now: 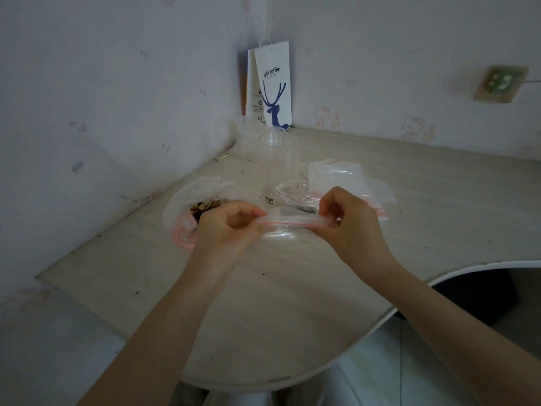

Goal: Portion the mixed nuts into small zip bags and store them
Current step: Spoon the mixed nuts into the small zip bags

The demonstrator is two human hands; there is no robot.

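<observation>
While the left hand (231, 224) and the right hand (348, 218) each pinch one end of a small zip bag (289, 227) by its red strip, just in front of the clear cup (279, 159), the nuts (206, 206) lie in a big open bag (180, 209) left of the cup. The thin film could slip free if the pull is uneven, and a stray knock could tip the cup.
</observation>
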